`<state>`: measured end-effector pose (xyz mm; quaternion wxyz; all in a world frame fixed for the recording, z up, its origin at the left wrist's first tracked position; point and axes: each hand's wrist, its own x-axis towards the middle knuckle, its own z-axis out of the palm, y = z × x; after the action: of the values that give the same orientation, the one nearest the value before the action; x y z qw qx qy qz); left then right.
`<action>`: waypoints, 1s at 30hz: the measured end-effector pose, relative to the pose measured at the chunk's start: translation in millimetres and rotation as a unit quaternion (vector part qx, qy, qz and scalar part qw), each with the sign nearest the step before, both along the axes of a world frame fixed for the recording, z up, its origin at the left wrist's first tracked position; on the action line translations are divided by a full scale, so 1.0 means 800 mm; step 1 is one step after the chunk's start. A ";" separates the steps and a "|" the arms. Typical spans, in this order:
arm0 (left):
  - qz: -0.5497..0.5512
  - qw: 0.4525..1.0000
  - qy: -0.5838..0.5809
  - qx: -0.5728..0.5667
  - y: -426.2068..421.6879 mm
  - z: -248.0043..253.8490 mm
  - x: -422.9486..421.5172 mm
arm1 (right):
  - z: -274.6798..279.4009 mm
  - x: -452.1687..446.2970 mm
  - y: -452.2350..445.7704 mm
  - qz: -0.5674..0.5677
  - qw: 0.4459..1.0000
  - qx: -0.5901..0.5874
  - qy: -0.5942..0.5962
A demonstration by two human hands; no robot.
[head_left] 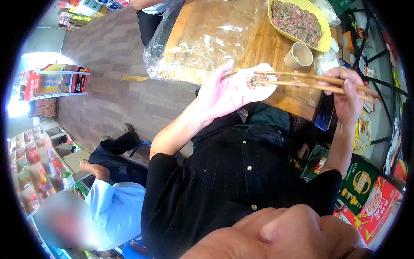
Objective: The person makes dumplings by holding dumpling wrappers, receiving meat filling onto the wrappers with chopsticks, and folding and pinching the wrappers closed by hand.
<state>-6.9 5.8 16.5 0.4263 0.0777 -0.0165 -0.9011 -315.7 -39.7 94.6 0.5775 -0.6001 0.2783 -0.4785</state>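
Note:
My left hand (pixel 218 96) holds a round white dumpling wrapper (pixel 264 94) on the palm and fingers, above the table's near edge. A small lump of minced meat filling (pixel 254 80) with green bits lies on the wrapper. My right hand (pixel 346 93) is closed around a pair of wooden chopsticks (pixel 308 82). Their tips reach over the wrapper and touch the filling. Behind the hands, a yellow dish (pixel 326 39) holds a large heap of minced meat (pixel 297 22). A paper cup (pixel 298 56) stands between the dish and the chopsticks.
Clear plastic film (pixel 202 43) covers much of the wooden table (pixel 276 47). A dark phone-like object (pixel 324 113) is at the table's right edge. One person in light blue (pixel 116 207) sits at left near shelves (pixel 39 164). Printed boxes (pixel 366 190) stand at right.

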 end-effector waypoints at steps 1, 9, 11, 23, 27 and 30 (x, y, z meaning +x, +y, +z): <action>-0.001 1.000 -0.015 -0.008 -0.001 0.000 -0.001 | 0.000 -0.004 -0.006 -0.013 0.999 0.010 0.028; -0.009 0.998 0.043 0.041 -0.002 -0.013 0.004 | -0.021 -0.079 -0.130 -0.258 0.965 -0.039 0.007; -0.008 0.999 0.038 0.035 -0.002 -0.011 0.004 | -0.037 -0.096 -0.163 -0.302 0.949 -0.012 0.085; -0.040 0.999 0.020 -0.028 0.020 0.018 -0.009 | -0.072 -0.053 -0.164 -0.291 0.894 -0.049 0.337; -0.059 0.995 -0.015 -0.075 0.029 0.019 -0.016 | -0.067 -0.028 -0.036 -0.288 0.921 -0.008 0.261; -0.083 0.993 -0.018 -0.088 0.032 0.017 -0.032 | -0.088 0.021 0.048 -0.116 0.988 0.092 0.051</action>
<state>-32.3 31.5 29.8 0.3551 0.0546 -0.1096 -0.9268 -298.8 -1.1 24.0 0.5557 -0.5318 0.4181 -0.4834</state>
